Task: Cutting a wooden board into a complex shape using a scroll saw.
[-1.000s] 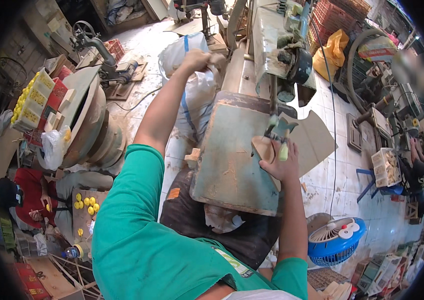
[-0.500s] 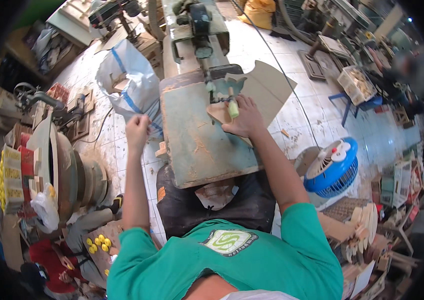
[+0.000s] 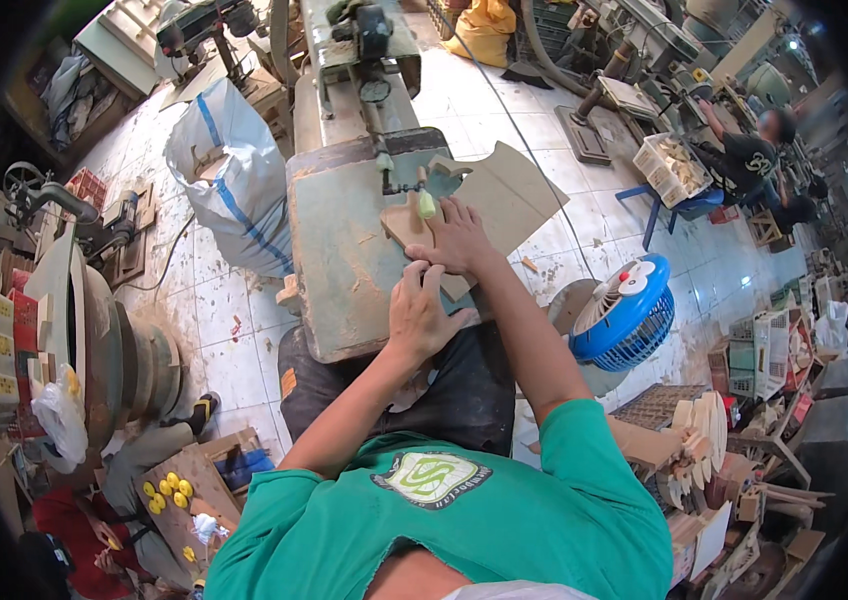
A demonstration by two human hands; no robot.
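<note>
My right hand [image 3: 459, 240] rests open on a beige board [image 3: 509, 200] with a curved cut, lying on the worn machine table [image 3: 334, 220], its fingertips beside a pale green cylindrical part [image 3: 426, 204] of the machine. My left hand [image 3: 422, 310] is open, thumb out and fingers bent, at the board's near edge just below my right hand; whether it touches the board I cannot tell. Above them runs the metal machine arm [image 3: 369, 95] with a vertical shaft down to the work.
A white woven sack [image 3: 224, 200] stands left of the machine; a blue fan [image 3: 624, 320] is at right. A drum-shaped machine [image 3: 124, 350] is at left. Co-workers sit at lower left [image 3: 84, 540] and upper right [image 3: 744, 160], near a white crate [image 3: 669, 165].
My left hand has left the woven sack, dropped, then moved right to the board's near edge. My right hand stays on the board. The view has shifted.
</note>
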